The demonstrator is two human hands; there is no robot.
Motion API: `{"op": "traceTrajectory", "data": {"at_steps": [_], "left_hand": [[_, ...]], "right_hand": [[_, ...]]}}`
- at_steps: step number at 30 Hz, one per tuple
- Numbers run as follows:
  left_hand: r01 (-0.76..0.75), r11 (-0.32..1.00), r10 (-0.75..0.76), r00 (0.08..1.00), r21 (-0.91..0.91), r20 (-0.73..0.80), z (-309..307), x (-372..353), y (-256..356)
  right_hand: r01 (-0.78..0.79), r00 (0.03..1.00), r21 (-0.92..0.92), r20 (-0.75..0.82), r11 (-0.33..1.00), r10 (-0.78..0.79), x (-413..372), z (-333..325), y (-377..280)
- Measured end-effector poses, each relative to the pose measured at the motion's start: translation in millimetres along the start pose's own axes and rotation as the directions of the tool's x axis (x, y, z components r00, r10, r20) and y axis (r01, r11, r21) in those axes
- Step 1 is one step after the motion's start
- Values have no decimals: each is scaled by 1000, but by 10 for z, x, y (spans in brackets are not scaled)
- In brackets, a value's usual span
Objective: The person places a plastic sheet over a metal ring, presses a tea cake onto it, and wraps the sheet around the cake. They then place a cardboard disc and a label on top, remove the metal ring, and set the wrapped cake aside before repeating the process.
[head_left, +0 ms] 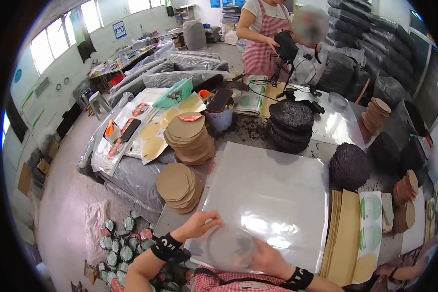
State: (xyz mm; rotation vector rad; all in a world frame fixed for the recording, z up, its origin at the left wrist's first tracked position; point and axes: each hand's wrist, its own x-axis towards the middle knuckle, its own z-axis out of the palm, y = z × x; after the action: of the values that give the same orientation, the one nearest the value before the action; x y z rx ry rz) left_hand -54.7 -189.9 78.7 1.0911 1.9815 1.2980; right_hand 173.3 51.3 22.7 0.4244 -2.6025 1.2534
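A clear round plastic dish (227, 249) lies low over the near edge of the glossy sheet-covered board (272, 194). My right hand (270, 259) grips its right side, thumb and fingers closed at the rim. Above the dish's upper left edge is my left hand (203, 225), its fingers pinched together; what they hold, if anything, I cannot tell. Just beyond my left hand stands a stack of brown round discs (177, 187), with a taller disc stack (190, 138) behind it.
Dark round cakes (291, 124) are piled behind the board, and a dark mound (349, 166) sits at its right. Yellow paper strips (343, 233) and a green-printed sheet (370, 228) line the right side. Wrapped green bundles (126, 253) cover the floor. Across the table, a person (263, 44) holds a black device.
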Motion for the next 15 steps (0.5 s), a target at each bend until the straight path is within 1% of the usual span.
{"op": "traceTrajectory", "data": {"at_steps": [1, 3, 4, 5, 6, 7, 8, 9, 10, 11, 12, 13, 14, 15], "left_hand": [[-23, 992, 15, 998, 127, 64, -14, -68, 63], [-91, 930, 30, 984, 356, 173, 81, -234, 54], [-112, 922, 41, 980, 370, 193, 198, -283, -89], [-130, 914, 46, 975, 385, 219, 328, -331, -309], [-151, 904, 49, 966, 401, 252, 384, -347, -406], [-136, 916, 39, 966, 377, 255, 380, -340, -471], [-187, 916, 128, 975, 354, 184, 280, -274, -446], [-238, 914, 213, 971, 328, 110, 145, -174, -382], [-287, 911, 291, 956, 295, 34, 46, -77, -333], [-160, 887, 222, 970, 433, -96, -134, 17, -337], [-24, 838, 171, 961, 545, -219, -356, 84, -380], [167, 728, 78, 943, 665, -323, -523, 141, -438], [339, 577, 19, 904, 743, -427, -664, 217, -521], [353, 567, 44, 889, 744, -456, -716, 204, -684]], "right_hand": [[-179, 978, 118, -90, 977, 190, -139, 47, 217], [-356, 908, 50, -219, 933, 358, -114, -95, 370], [-377, 902, -141, -281, 915, 328, -33, -201, 449], [-399, 896, -319, -337, 860, 291, 28, -254, 462], [-418, 894, -329, -318, 847, 317, 23, -245, 433], [-436, 889, -339, -307, 834, 340, 34, -239, 388], [-452, 884, -350, -301, 820, 359, 68, -228, 369], [-454, 877, -362, -341, 814, 338, -27, -170, 366], [-380, 918, -426, -284, 821, 277, -205, -115, 401], [-307, 949, -485, -224, 819, 224, -423, -70, 462], [-242, 970, -539, -166, 807, 180, -531, -83, 394], [-224, 972, -512, -62, 829, 225, -686, -133, 270], [-141, 985, -436, 31, 889, 172, -911, -156, 188], [-64, 988, -352, 108, 934, 108, -1192, -182, 117]]}}
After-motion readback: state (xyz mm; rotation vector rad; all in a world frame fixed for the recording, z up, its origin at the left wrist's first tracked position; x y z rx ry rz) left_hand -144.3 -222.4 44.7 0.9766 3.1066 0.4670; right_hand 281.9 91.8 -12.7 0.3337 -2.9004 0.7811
